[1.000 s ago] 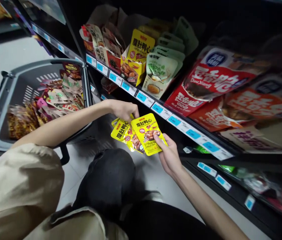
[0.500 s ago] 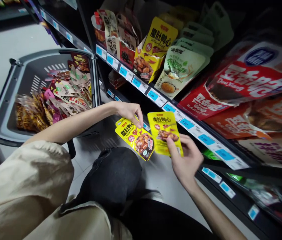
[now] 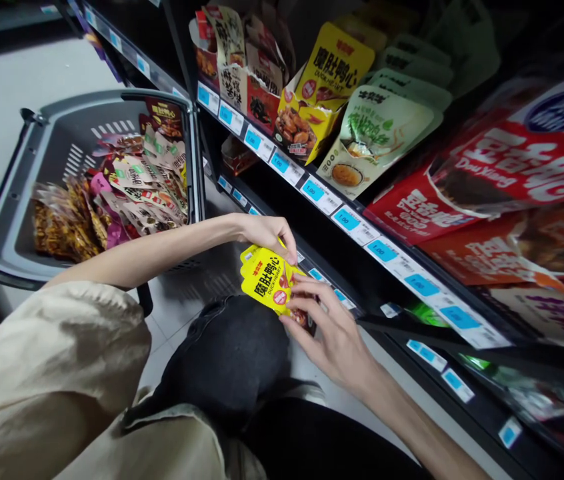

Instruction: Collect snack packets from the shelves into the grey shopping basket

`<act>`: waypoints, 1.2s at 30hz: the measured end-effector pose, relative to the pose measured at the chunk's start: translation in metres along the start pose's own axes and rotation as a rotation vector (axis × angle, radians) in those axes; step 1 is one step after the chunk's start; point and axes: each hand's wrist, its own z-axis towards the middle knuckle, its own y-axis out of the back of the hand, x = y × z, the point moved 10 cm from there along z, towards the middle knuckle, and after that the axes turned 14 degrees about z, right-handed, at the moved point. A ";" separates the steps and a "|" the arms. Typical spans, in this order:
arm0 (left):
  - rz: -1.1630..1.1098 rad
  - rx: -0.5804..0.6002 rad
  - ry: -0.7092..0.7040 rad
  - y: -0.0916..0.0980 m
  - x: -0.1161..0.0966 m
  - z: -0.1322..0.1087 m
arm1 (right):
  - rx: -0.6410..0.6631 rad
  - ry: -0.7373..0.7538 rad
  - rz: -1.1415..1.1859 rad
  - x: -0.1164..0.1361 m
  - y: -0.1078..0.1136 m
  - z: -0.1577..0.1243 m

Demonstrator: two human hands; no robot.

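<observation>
A small stack of yellow duck heart snack packets is held low in front of the shelf, above my dark-clad knee. My left hand pinches the stack along its upper right edge, wrist bent over it. My right hand grips the lower end, its fingers lying across the printed front and the thumb side at the near edge. The fingers cover much of the food picture. At least two packets overlap, as their hang tabs show staggered at the upper left.
On my left stands a grey shopping basket holding several snack packs. The shelf on the right carries a yellow display box, pale green pouches, red bags and a price-tag rail. Its edge runs close to my right hand.
My right hand has moved left, bringing its separate yellow packet onto those in my left hand. The packets now form one stack. My left hand has shifted slightly right and down.
</observation>
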 end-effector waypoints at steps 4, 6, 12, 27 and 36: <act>-0.008 -0.015 -0.015 -0.005 -0.003 0.001 | -0.063 -0.242 0.143 -0.034 0.004 -0.006; -0.004 -0.010 -0.001 -0.007 -0.001 0.001 | -0.094 -0.316 0.208 -0.049 0.004 -0.009; -0.087 0.075 0.048 -0.017 0.004 0.001 | -0.269 -0.495 0.418 -0.085 0.006 -0.019; 0.059 0.063 -0.111 0.010 -0.025 -0.020 | -0.074 -0.707 0.700 -0.094 0.011 -0.038; 0.192 -0.244 -0.205 0.040 -0.044 -0.027 | -0.590 -0.663 0.926 -0.127 0.067 -0.054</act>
